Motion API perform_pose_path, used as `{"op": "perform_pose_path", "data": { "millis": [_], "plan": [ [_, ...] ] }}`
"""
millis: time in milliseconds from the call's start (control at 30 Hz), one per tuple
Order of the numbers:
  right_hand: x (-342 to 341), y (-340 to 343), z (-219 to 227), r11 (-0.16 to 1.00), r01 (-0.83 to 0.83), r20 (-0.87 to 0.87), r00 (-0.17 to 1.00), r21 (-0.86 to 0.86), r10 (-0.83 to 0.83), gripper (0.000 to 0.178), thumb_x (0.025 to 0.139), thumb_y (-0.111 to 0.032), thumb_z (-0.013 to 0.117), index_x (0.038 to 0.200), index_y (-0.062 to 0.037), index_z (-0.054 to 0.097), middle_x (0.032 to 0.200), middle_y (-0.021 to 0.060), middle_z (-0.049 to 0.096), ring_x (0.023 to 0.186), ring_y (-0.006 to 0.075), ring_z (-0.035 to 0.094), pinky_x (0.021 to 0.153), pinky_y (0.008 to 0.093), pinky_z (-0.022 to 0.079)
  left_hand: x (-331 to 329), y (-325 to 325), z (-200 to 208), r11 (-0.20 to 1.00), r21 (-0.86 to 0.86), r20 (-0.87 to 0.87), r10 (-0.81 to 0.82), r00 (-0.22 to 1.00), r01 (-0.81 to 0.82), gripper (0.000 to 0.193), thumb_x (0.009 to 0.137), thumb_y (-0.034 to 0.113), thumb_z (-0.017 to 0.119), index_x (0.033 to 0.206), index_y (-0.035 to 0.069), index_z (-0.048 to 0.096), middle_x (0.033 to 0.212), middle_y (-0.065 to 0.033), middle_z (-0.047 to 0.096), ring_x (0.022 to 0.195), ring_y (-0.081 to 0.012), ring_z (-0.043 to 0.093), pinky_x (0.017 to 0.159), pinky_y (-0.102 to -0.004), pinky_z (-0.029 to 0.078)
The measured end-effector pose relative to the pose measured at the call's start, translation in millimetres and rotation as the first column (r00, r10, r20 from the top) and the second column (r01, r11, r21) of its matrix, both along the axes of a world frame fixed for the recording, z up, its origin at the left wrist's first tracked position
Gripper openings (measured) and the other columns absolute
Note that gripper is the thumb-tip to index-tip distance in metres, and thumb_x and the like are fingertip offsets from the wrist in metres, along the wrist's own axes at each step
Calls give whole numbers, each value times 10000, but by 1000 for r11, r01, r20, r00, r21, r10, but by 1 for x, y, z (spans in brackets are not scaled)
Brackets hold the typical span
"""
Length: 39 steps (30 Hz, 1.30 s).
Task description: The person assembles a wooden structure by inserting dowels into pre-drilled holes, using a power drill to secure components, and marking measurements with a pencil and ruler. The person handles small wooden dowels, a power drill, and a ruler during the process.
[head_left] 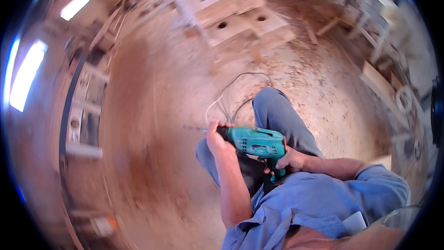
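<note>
A teal power drill [256, 142] lies across my lap, its chuck to the left and its handle toward my body. From the chuck a thin drill bit [194, 128] sticks out to the left. My left hand [217, 138] is closed around the black chuck. On the handle, near the trigger, my right hand [291, 159] is wrapped, its fingers partly hidden behind the grip. A cord [238, 76] loops over the floor in front of my knees.
Beams with round holes [231, 27] are stacked ahead. Wood shavings [305, 78] litter the floor. At the left stands a bench or frame [83, 106]. Boards [384, 85] and a pale wooden stand [377, 25] are at the right.
</note>
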State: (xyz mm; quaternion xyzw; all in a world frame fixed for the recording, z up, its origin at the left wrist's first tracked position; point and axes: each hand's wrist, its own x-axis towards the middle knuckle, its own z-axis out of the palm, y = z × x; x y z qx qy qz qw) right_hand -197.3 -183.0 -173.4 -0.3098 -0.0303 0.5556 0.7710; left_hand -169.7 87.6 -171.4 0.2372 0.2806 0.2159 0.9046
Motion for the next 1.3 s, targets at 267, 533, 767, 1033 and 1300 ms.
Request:
{"op": "perform_pose_path", "data": {
  "millis": [267, 533, 767, 1033, 1300],
  "plan": [
    [-25, -26, 13, 982, 177, -118, 976, -59, -183, 683, 669, 142, 484, 1337, -2, 513, 1186, 143, 645, 858, 278, 696, 668, 409, 587, -39, -99, -1, 933, 74, -155, -339, 928, 353, 362, 958, 297, 644, 1180, 14, 609, 1095, -133, 681, 1043, -310, 639, 972, -478, 488],
    [-22, -36, 11, 943, 286, -27, 955, -169, -294, 347, 1010, -192, 558, 1318, -40, 510, 1124, 146, 648, 967, 292, 669, 851, 467, 566, -7, -121, 3, 917, -1, -114, -395, 912, 398, 340, 907, 284, 696, 1133, 45, 611, 1080, -121, 677, 992, -292, 657, 907, -451, 540],
    [27, -40, -17, 698, 593, 11, 765, -401, -644, 313, 1041, -216, 512, 1248, 5, 589, 1067, 135, 682, 931, 244, 668, 778, 419, 541, 60, -114, -16, 881, 125, -148, -439, 886, 457, 495, 878, 341, 736, 1221, 18, 583, 1160, -131, 660, 1054, -307, 643, 969, -496, 507],
    [132, -170, 36, 349, 913, 210, 391, -210, -896, 393, 1068, -230, 400, 1273, 63, 564, 1058, 182, 701, 942, 257, 677, 818, 374, 535, 140, -134, -117, 781, 105, -471, -505, 723, 615, 556, 830, 375, 773, 1212, 12, 595, 1135, -140, 655, 1014, -307, 655, 911, -484, 522],
    [137, -193, 30, 175, 979, 238, 195, -101, -951, 441, 1035, -360, 439, 1140, 37, 600, 824, 185, 673, 690, 247, 640, 638, 323, 502, 165, -117, -353, 731, 136, -801, -316, 508, 669, 479, 737, 167, 858, 1126, -10, 642, 1060, -122, 666, 892, -249, 659, 803, -396, 561]
  ]
}}
